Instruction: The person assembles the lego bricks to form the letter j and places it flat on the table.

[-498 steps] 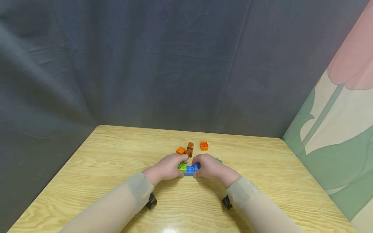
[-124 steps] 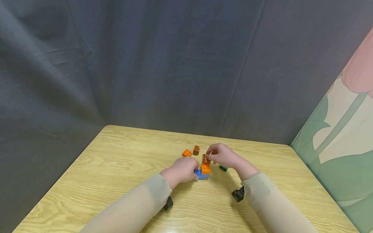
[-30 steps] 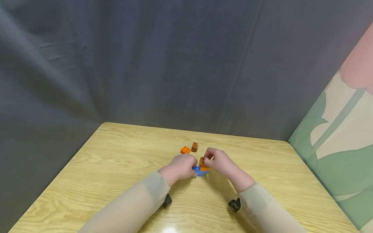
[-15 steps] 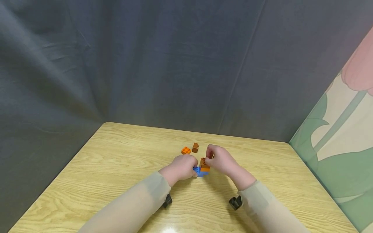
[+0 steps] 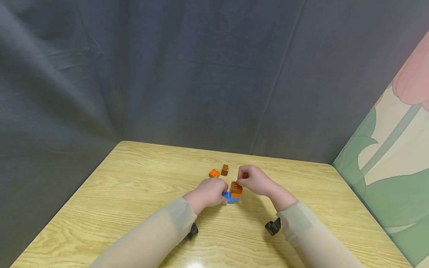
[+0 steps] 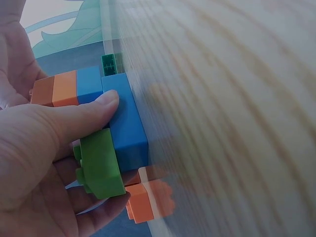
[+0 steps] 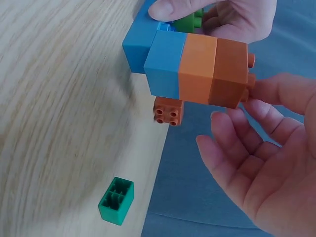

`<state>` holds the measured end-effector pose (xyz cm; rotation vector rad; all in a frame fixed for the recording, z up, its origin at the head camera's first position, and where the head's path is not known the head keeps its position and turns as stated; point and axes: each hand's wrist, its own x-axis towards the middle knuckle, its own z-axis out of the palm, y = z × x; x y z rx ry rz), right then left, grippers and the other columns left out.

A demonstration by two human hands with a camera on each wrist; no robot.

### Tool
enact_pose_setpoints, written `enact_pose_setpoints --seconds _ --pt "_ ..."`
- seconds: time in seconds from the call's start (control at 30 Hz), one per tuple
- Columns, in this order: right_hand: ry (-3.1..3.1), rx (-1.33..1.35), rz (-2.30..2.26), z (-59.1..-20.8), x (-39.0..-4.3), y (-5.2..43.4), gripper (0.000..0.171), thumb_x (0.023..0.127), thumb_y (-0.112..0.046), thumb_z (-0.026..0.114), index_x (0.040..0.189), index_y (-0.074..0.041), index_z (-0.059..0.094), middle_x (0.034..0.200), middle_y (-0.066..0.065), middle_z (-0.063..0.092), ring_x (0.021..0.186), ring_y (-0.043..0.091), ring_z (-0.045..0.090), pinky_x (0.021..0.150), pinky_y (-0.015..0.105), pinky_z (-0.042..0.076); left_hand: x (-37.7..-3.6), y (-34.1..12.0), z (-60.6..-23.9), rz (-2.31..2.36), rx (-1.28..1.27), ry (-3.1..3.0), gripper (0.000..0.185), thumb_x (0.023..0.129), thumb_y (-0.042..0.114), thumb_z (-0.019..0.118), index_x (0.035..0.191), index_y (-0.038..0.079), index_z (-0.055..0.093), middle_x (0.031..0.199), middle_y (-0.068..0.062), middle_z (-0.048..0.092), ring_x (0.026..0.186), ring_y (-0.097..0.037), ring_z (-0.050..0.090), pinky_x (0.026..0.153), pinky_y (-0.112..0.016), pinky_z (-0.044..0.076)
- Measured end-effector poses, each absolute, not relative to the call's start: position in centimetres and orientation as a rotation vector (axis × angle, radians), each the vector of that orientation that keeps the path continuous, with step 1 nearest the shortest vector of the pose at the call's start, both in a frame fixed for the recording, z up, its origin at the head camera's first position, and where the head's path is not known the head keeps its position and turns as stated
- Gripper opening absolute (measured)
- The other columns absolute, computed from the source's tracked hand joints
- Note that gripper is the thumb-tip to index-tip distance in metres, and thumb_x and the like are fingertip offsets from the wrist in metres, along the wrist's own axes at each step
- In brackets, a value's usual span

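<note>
Left hand: your left hand (image 5: 209,191) grips the long blue brick (image 6: 127,131) and the lime green brick (image 6: 101,160) on its left end, low at the table (image 5: 134,208).
Right hand: your right hand (image 5: 257,181) has its fingers loosely bent and apart, fingertips touching the studs of the top brown brick (image 7: 229,71).
Stack: toward the long brick's right end, small blue brick (image 7: 165,64), orange brick (image 7: 197,66), then brown on top.
Loose bricks: beyond your left hand, a loose orange brick (image 5: 214,173) beside a loose brown brick (image 5: 225,170); a dark green brick (image 7: 118,200), hollow underside showing, lies right of the stack.
Lettering: any on the studs is too small for you to read.
Backdrop: dark curtain (image 5: 184,82).
</note>
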<state>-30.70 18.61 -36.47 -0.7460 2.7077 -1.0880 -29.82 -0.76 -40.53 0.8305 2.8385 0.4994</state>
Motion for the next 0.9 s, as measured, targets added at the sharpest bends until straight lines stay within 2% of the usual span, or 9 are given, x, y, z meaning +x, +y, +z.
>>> enact_pose_setpoints --seconds 0.23,0.67,0.8,0.9 --pt "2.696 -0.67 -1.134 -37.1 -31.4 18.5 0.014 0.094 -0.002 0.062 0.081 -0.005 0.059 0.072 0.004 0.056 0.059 0.018 0.044 0.056 0.033 0.039 -29.9 -0.7 -40.5 0.488 0.822 2.836 0.027 0.086 0.027 0.079 0.071 0.016 0.059 0.062 0.004 0.043 0.057 -0.012 0.039 0.057 -0.027 0.031" --pt "2.82 -0.586 -1.07 -38.3 -33.5 18.3 0.012 0.088 -0.003 0.072 0.083 -0.006 0.061 0.079 0.004 0.059 0.068 0.019 0.051 0.063 0.035 0.044 -30.0 -0.6 -40.6 0.458 0.839 2.839 0.026 0.085 0.028 0.08 0.072 0.016 0.06 0.063 0.005 0.045 0.059 -0.012 0.041 0.058 -0.028 0.032" --pt "2.836 -0.552 -1.028 -38.8 -34.1 18.1 0.01 0.087 -0.003 0.073 0.092 -0.005 0.065 0.088 0.007 0.06 0.075 0.023 0.053 0.066 0.037 0.045 -30.0 -0.6 -40.6 0.456 0.835 2.836 0.025 0.086 0.028 0.079 0.073 0.017 0.061 0.064 0.006 0.046 0.06 -0.012 0.042 0.059 -0.028 0.033" --pt "2.854 -0.518 -0.993 -39.3 -34.7 17.9 0.016 0.086 -0.004 0.075 0.101 -0.006 0.068 0.098 0.01 0.061 0.084 0.027 0.055 0.07 0.039 0.047 -30.0 -0.6 -40.5 0.451 0.834 2.835 0.024 0.086 0.028 0.079 0.074 0.017 0.061 0.064 0.006 0.047 0.06 -0.011 0.043 0.059 -0.028 0.034"
